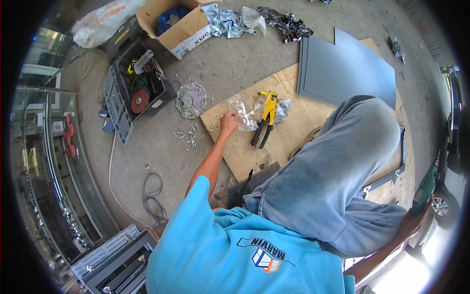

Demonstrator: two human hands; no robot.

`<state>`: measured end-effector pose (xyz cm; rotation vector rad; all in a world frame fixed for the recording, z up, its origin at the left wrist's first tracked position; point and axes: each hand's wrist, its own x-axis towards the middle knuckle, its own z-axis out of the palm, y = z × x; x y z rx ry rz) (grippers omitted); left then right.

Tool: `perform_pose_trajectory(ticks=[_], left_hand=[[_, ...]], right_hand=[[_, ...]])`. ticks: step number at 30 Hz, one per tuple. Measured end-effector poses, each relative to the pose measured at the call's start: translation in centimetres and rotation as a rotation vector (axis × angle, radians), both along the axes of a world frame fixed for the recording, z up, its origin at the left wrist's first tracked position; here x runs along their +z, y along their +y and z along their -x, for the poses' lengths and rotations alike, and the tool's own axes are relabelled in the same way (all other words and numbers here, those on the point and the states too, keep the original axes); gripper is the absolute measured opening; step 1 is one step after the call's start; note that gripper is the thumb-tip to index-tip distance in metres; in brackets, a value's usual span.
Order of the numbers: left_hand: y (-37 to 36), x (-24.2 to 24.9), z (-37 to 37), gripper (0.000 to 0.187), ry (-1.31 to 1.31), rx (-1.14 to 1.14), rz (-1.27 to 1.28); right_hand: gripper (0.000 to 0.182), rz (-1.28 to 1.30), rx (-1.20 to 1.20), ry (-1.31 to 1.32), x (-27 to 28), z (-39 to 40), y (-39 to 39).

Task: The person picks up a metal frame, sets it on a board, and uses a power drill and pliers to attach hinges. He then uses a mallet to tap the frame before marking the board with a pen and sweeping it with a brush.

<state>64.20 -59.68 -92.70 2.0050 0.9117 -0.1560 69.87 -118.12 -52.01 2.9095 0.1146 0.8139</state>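
Observation:
My left hand (229,122) reaches over the edge of a plywood board with its fingers pinched together beside a clear plastic bag (243,113). What lies between those fingertips is too small to make out. Just right of the bag, a yellow hand riveter (269,113) with black handles lies on the board, partly over another clear bag (282,110). Far to the right, my right hand (415,221) is wrapped around a green power drill (425,190), its bit pointing away from me.
Grey panels (342,68) are stacked on the plywood board (235,161). Small rivet pieces (191,137) litter the floor near a crumpled cloth (191,100). An open toolbox (142,88), a cardboard box (183,36) and a cable (153,196) are on the left.

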Motion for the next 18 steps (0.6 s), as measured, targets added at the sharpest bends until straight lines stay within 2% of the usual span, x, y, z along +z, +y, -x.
perform_pose_trajectory(ticks=[1,3,7,10,12,13,15,16,18], left_hand=[[-0.2,-0.9,-0.2,0.037,-0.005,-0.005,-0.004],[-0.7,-2.3,-0.4,0.038,-0.161,0.099,0.166],[-3.2,1.9,-0.4,0.034,-0.279,0.080,0.125],[-4.3,1.4,0.2,0.033,-0.343,0.026,0.004],[-3.8,0.5,1.2,0.036,-0.498,0.116,-0.217],[-2.9,0.2,1.5,0.036,-0.501,0.118,-0.216],[-1.0,-0.1,2.9,0.045,-0.298,0.259,-0.261],[-0.7,0.6,3.4,0.045,-0.291,0.260,-0.257],[0.2,2.9,3.9,0.057,-0.210,0.075,-0.703]], right_hand=[[0.068,-0.004,-0.005,-0.005,-0.1,0.1,-0.5],[0.077,0.030,-0.042,-0.001,-0.4,0.3,-1.2],[0.075,0.018,-0.082,0.017,-0.7,0.4,-1.3],[0.072,0.082,-0.008,-0.029,-0.4,0.2,-0.7],[0.070,0.025,0.069,-0.020,-0.1,-0.1,0.1],[0.070,0.026,0.070,-0.023,0.0,-0.2,0.2],[0.066,-0.025,0.065,0.002,0.0,-0.2,0.3],[0.066,-0.021,0.066,0.009,0.0,-0.1,0.4],[0.066,-0.015,0.035,-0.005,0.0,-0.2,0.7]])
